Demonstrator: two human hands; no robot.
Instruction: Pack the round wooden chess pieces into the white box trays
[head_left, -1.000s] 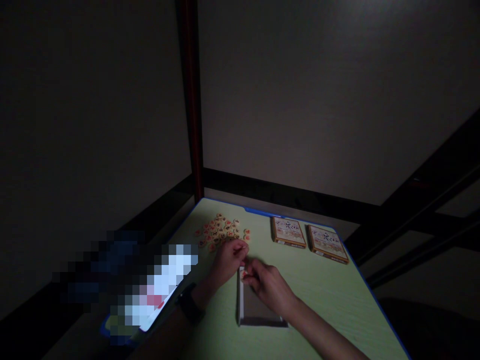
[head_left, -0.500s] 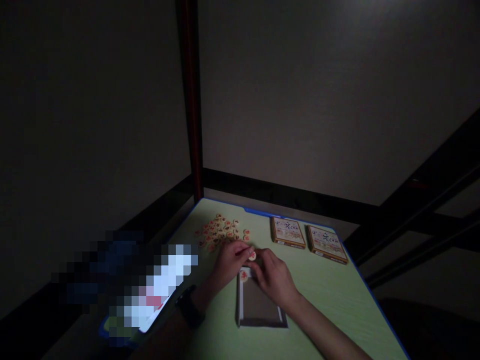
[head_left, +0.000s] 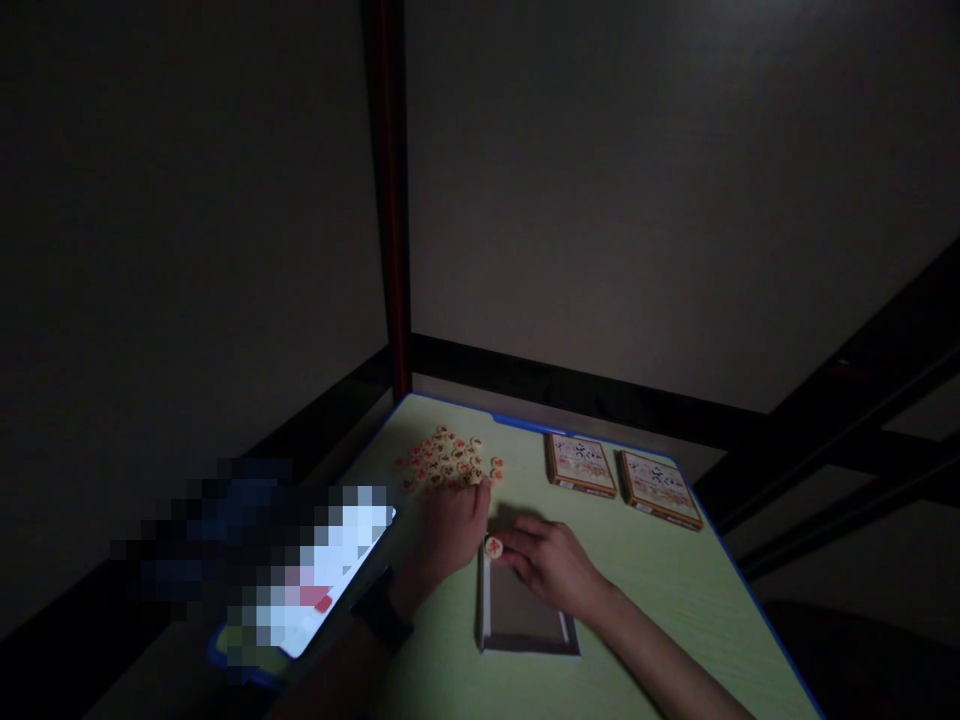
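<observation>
My right hand (head_left: 559, 560) pinches at the edge of a round Chinese chess piece (head_left: 493, 547) with a red character. That piece is at the far left corner of a shallow open box (head_left: 529, 643) with a pale rim. My left hand (head_left: 452, 525), with a dark watch on its wrist, reaches to the near side of a heap of Chinese chess pieces (head_left: 442, 455). Its fingers are bent and touch the heap's edge. What lies between them is hidden by the hand.
Two flat printed boxes (head_left: 581, 465) lie side by side at the back right of the pale green table (head_left: 660, 600). A lit, partly blurred screen (head_left: 330, 580) is at the left edge. Dark walls stand behind the table.
The piece between my hands has gone to the box's far left corner, by my right fingers. My left hand has moved away from it, back to the heap.
</observation>
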